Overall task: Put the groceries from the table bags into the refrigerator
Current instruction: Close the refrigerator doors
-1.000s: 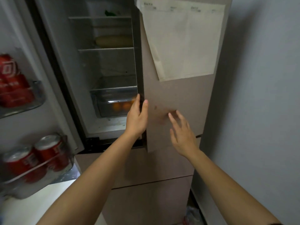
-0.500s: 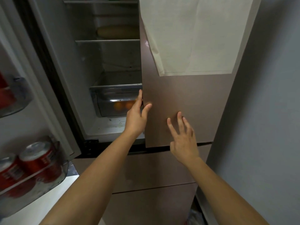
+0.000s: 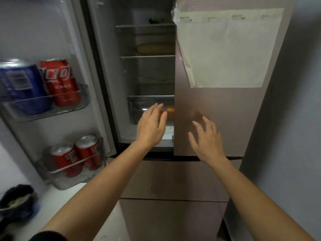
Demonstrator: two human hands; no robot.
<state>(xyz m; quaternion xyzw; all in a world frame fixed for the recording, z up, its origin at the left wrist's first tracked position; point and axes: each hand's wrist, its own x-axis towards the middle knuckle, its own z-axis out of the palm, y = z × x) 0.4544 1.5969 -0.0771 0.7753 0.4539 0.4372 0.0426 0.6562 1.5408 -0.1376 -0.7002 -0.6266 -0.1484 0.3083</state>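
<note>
Both hands are empty. My left hand is open, fingers straight, holding nothing. My right hand is open with fingers spread, also holding nothing. No groceries are in either hand, and I see no table bags. A dark, blurred object lies well below and left of my left hand; I cannot tell what it is.

The refrigerator stands directly ahead. Just beyond my left fingertips is the clear crisper drawer, with something orange inside. The right door faces my right palm; I cannot tell whether I touch it. Its free edge runs between my two hands. The left door stands open well to the left of my left hand, with red cans and a blue can in its bins.

Risks, as judged: my left fingers are near the right door's edge and could be pinched if that door swings. A hard pull could shake the paper sheet above my right hand. Knocking the left door would rattle the cans.
</note>
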